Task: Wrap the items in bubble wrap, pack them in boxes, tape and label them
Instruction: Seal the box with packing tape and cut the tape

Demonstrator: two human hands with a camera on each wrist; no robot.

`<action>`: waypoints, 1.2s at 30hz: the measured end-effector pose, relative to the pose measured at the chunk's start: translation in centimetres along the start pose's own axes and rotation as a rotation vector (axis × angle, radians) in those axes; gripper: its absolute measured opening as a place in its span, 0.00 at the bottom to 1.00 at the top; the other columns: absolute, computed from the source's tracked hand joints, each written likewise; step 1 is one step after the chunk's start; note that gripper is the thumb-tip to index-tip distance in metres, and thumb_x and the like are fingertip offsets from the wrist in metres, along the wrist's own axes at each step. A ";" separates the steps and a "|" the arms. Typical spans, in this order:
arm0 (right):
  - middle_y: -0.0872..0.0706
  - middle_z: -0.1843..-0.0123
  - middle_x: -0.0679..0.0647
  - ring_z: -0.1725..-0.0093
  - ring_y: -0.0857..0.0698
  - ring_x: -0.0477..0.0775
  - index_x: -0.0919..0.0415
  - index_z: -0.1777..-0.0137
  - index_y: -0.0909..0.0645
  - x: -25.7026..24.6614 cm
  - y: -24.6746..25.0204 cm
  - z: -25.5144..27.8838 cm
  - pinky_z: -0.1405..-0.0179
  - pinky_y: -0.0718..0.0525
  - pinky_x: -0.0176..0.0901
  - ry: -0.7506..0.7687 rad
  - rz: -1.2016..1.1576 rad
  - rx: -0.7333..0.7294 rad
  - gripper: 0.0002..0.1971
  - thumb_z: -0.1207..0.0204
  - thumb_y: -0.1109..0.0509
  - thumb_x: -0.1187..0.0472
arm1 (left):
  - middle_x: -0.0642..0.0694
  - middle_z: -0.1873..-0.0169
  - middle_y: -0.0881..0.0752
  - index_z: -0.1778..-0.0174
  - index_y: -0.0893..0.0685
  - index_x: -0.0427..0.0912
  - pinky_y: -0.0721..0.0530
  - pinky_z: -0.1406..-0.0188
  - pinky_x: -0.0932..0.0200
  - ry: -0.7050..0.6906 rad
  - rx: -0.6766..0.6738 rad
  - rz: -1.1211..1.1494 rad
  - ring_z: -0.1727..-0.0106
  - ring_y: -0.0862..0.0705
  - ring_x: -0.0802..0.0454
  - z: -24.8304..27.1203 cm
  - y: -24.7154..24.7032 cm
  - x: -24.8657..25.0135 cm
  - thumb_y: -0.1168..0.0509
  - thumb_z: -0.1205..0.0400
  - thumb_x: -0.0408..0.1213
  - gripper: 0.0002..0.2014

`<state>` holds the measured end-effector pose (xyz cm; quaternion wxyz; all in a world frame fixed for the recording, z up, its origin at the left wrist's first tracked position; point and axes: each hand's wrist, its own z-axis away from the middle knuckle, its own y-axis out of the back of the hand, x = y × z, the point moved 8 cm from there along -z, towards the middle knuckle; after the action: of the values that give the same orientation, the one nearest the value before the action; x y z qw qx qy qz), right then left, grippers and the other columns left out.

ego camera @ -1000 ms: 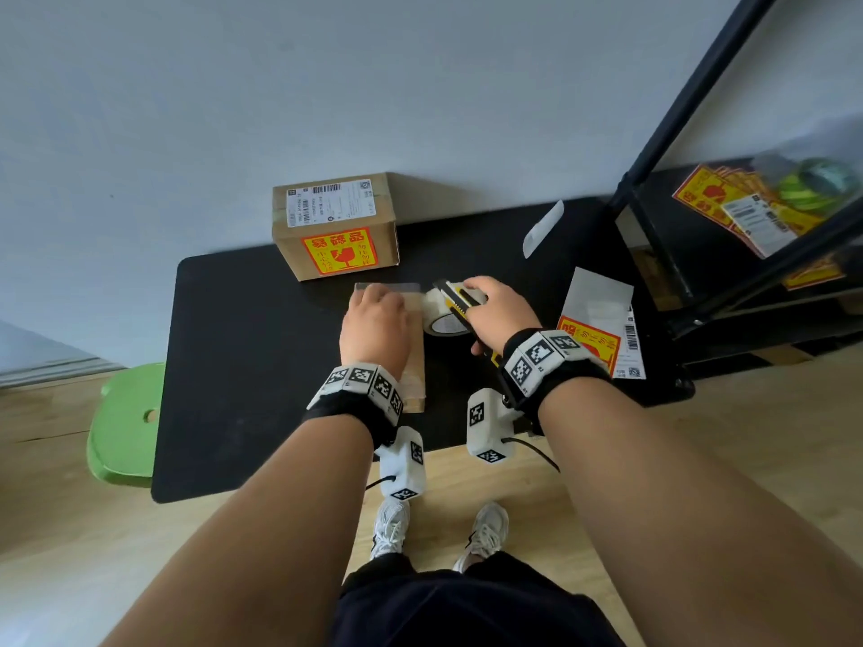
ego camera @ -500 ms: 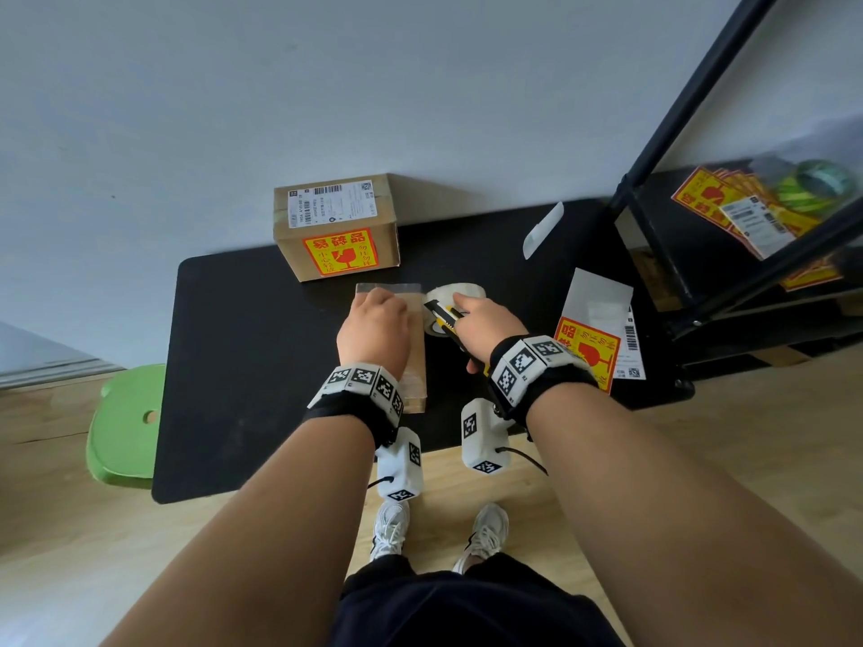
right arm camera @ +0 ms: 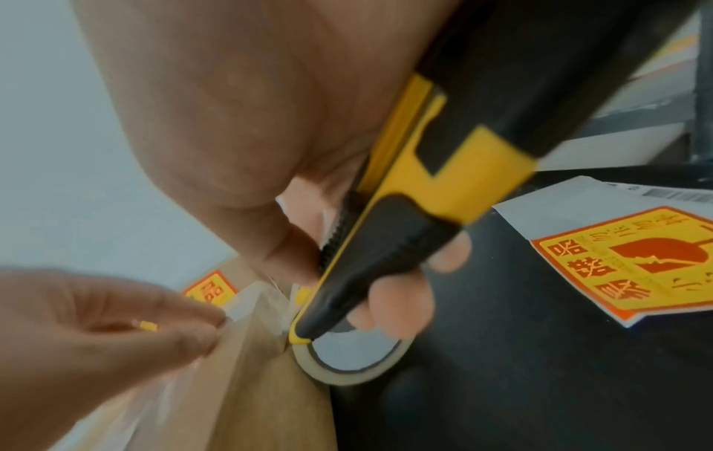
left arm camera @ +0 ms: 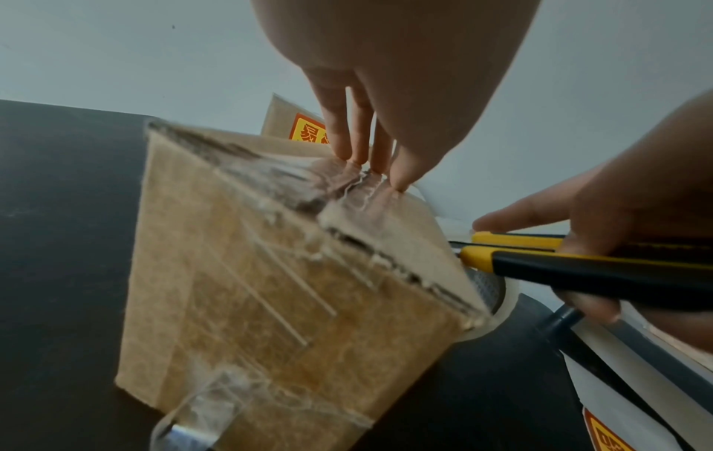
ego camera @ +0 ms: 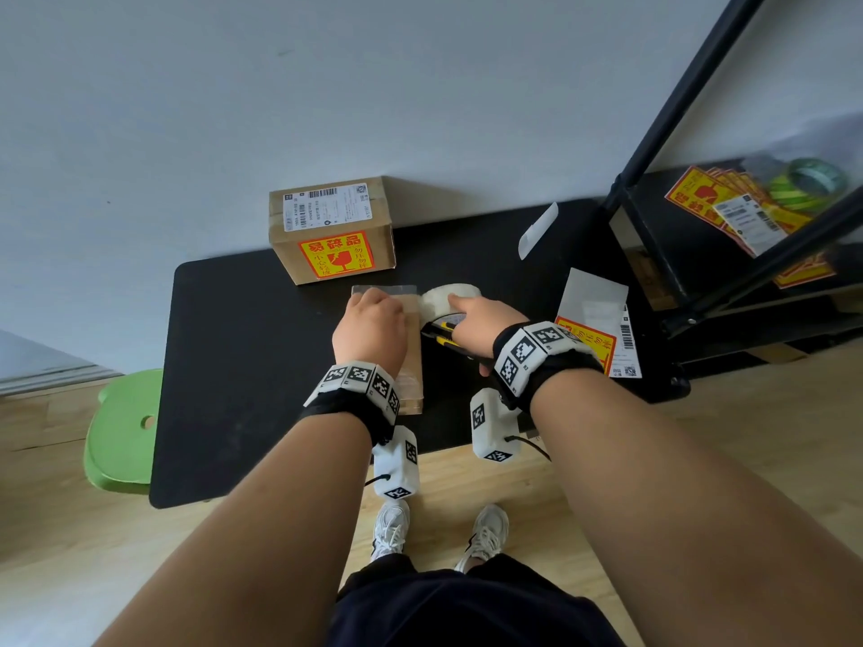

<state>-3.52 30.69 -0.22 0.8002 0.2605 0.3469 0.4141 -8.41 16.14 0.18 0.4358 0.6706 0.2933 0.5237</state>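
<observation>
A brown cardboard box [ego camera: 413, 361] with clear tape along its top stands at the middle of the black table [ego camera: 243, 366]. My left hand [ego camera: 373, 319] lies on top of it. Its straight fingers [left arm camera: 362, 146] press the tape onto the box [left arm camera: 270, 290]. My right hand [ego camera: 476, 315] grips a yellow and black utility knife [ego camera: 441, 336]. The knife [left arm camera: 559, 265] points its tip at the box's right top edge. A roll of clear tape [ego camera: 450, 294] stands against the box's right side, with a right fingertip touching it. The roll [right arm camera: 355, 366] shows under the knife [right arm camera: 405, 232].
A sealed box [ego camera: 331, 231] bearing a shipping label and a yellow fragile sticker stands at the table's back edge. More stickers and labels [ego camera: 593, 333] lie to the right, plus a white backing strip [ego camera: 537, 235]. A black rack [ego camera: 700, 203] holds stickers and green tape. A green stool [ego camera: 123, 436] stands to the left.
My right hand has drawn back from the tape roll toward me. The knife tip has come to the box's right edge. The left hand stays on the box top.
</observation>
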 end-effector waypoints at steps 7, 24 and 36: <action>0.11 0.61 0.59 0.76 0.12 0.56 0.64 0.51 0.18 3.1 3.1 -0.2 0.76 0.19 0.39 -0.171 -0.405 0.232 0.12 0.20 0.39 0.56 | 0.47 0.49 0.16 0.54 0.11 0.38 0.26 0.61 0.55 0.041 -0.002 -0.047 0.40 0.24 0.46 -0.1 -0.2 0.2 0.41 0.17 0.36 0.12; 0.15 0.37 0.62 0.39 0.15 0.60 0.65 0.33 0.21 10.0 -2.1 -4.9 0.46 0.20 0.47 -0.434 -0.234 0.172 0.14 0.16 0.34 0.62 | 0.45 0.62 0.15 0.65 0.12 0.38 0.21 0.68 0.53 -0.029 0.249 -0.053 0.57 0.20 0.42 -0.2 -0.4 0.4 0.34 0.24 0.32 0.07; 0.19 0.30 0.57 0.33 0.19 0.59 0.56 0.28 0.22 7.1 2.1 -5.8 0.37 0.21 0.49 -0.132 -0.409 0.409 0.18 0.16 0.37 0.55 | 0.40 0.43 0.18 0.45 0.14 0.37 0.23 0.42 0.45 0.191 0.213 0.044 0.41 0.23 0.39 -0.3 -0.2 0.0 0.39 0.23 0.33 0.13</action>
<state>-6.03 38.55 -4.73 0.8187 0.3677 0.4155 0.1479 -8.70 16.29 -0.03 0.3207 0.6664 0.3725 0.5606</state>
